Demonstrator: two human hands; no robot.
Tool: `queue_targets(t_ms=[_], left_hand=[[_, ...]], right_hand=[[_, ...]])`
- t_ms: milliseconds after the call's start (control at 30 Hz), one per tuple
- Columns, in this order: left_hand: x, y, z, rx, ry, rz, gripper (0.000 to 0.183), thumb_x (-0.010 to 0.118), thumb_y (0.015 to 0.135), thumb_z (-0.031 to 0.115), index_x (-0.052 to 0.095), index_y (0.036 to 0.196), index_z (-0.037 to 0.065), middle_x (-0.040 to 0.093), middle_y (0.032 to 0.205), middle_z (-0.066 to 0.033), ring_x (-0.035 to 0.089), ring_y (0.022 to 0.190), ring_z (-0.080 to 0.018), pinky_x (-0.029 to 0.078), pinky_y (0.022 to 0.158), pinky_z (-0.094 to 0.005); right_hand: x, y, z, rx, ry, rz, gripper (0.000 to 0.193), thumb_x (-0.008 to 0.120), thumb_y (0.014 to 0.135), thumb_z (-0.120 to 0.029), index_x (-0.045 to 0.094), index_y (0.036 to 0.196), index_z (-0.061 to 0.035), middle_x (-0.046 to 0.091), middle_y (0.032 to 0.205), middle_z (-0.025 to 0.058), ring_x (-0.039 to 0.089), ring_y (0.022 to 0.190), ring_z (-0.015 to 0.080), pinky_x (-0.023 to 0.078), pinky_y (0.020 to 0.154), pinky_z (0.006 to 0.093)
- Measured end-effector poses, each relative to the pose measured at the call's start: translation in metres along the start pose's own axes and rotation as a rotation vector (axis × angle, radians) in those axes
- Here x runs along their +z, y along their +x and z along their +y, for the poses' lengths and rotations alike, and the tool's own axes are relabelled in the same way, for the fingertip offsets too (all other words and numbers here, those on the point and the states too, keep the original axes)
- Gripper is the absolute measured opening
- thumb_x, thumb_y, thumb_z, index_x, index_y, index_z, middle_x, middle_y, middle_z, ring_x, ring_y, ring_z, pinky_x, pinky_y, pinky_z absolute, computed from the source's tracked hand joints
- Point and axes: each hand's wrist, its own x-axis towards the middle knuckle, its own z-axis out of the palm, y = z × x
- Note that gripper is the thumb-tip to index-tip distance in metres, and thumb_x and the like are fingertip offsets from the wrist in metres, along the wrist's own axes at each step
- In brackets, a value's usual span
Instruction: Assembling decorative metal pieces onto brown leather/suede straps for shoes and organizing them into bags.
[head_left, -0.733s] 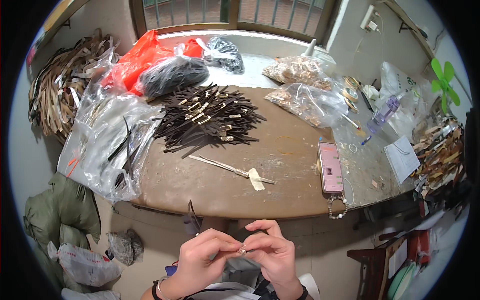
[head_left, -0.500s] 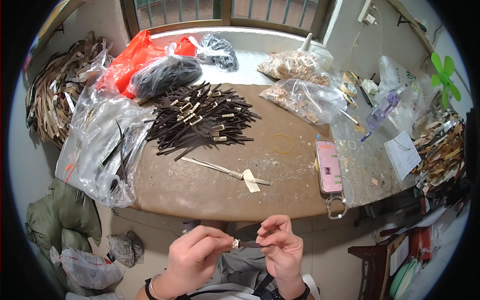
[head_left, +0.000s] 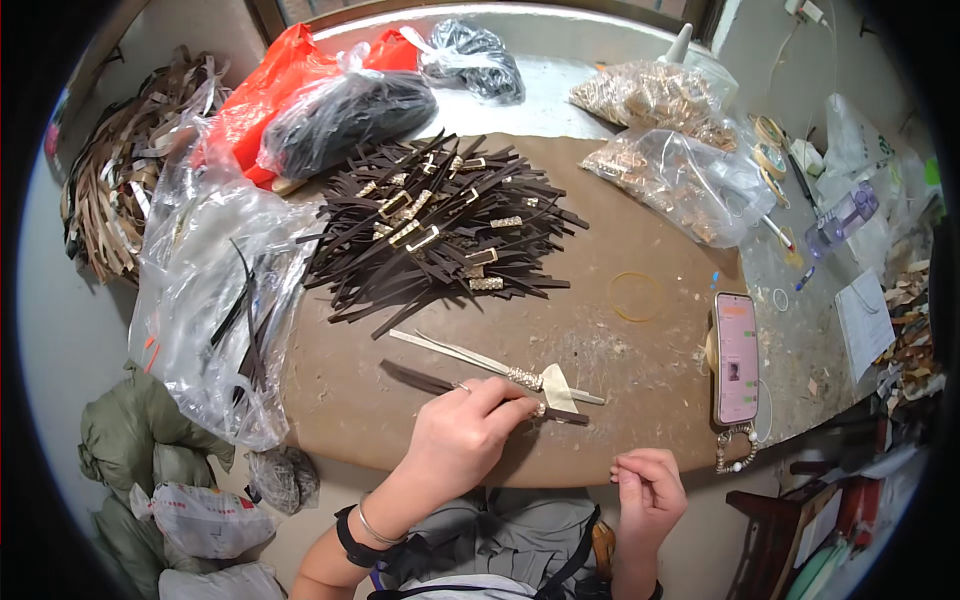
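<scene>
My left hand point(head_left: 465, 435) is closed on a dark brown strap point(head_left: 415, 378) with a small sparkling gold-toned fitting, holding it low over the table. The strap sticks out on both sides of my fingers. Just beyond it lies a pale strap point(head_left: 440, 346) with a similar glittery fitting and a piece of cream tape point(head_left: 559, 388) across it. My right hand point(head_left: 650, 490) is off to the right at the table's front edge, fingertips drawn together, with nothing visible in them. A heap of dark brown straps point(head_left: 370, 250) with gold-toned buckles and fittings lies farther back.
Clear bags of gold-toned parts point(head_left: 670, 190) lie at the back right. A phone point(head_left: 737, 360) with a beaded loop stands on the right. Plastic sheeting point(head_left: 210, 310) covers the left side; a red bag point(head_left: 275, 90) is behind it. A rubber band point(head_left: 637, 297) lies mid-table.
My hands were together in front of my body with the dark strap between them. My left hand has carried it forward to the table beside the pale strap; my right has let go and moved right. The view has shifted.
</scene>
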Motion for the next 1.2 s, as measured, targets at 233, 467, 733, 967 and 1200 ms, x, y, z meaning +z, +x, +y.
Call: queue_targets(t_ms=[233, 467, 733, 967, 1200], left_hand=[[0.007, 0.01, -0.001, -0.041, 0.004, -0.018, 0.024, 0.071, 0.068, -0.002, 0.075, 0.089, 0.011, 0.068, 0.089, -0.0012, 0.065, 0.074, -0.0186, 0.053, 0.062, -0.0296], [0.003, 0.011, -0.001, -0.08, -0.034, -0.077, 0.035, 0.067, 0.064, -0.004, 0.073, 0.097, 0.007, 0.066, 0.092, -0.0044, 0.066, 0.079, -0.0214, 0.054, 0.066, -0.0313], [0.004, 0.013, 0.001, -0.088, -0.031, -0.083, 0.034, 0.067, 0.064, -0.005, 0.073, 0.096, 0.006, 0.065, 0.092, -0.0045, 0.065, 0.079, -0.0215, 0.054, 0.067, -0.0316], [0.006, 0.011, -0.003, -0.047, 0.019, -0.051, 0.031, 0.066, 0.065, -0.001, 0.072, 0.094, 0.008, 0.065, 0.091, -0.0015, 0.063, 0.074, -0.0187, 0.051, 0.06, -0.0289], [0.007, 0.014, -0.001, -0.096, 0.074, -0.039, 0.021, 0.079, 0.066, 0.006, 0.072, 0.085, 0.01, 0.065, 0.083, -0.0008, 0.06, 0.067, -0.0195, 0.048, 0.057, -0.0306]], right_hand=[[0.005, 0.013, -0.004, -0.227, -0.316, -0.124, 0.021, 0.06, 0.078, 0.015, 0.068, 0.09, 0.0005, 0.066, 0.087, 0.0128, 0.065, 0.077, 0.0206, 0.052, 0.068, 0.027], [0.012, 0.023, -0.006, -0.415, -0.498, -0.262, 0.028, 0.065, 0.068, 0.01, 0.071, 0.091, -0.0052, 0.07, 0.092, 0.0096, 0.066, 0.078, 0.0262, 0.054, 0.068, 0.032], [0.032, 0.031, -0.004, -0.51, -0.606, -0.327, 0.03, 0.07, 0.071, 0.001, 0.071, 0.1, -0.0025, 0.069, 0.114, 0.0124, 0.063, 0.079, 0.0261, 0.053, 0.071, 0.0357], [0.041, 0.03, -0.01, -0.411, -0.64, -0.31, 0.027, 0.068, 0.074, 0.0, 0.069, 0.101, -0.0035, 0.07, 0.117, 0.011, 0.059, 0.08, 0.0259, 0.051, 0.075, 0.0355], [0.043, 0.028, -0.01, -0.341, -0.634, -0.291, 0.021, 0.063, 0.078, 0.004, 0.066, 0.098, -0.0037, 0.072, 0.114, 0.0094, 0.058, 0.08, 0.0269, 0.049, 0.075, 0.0345]])
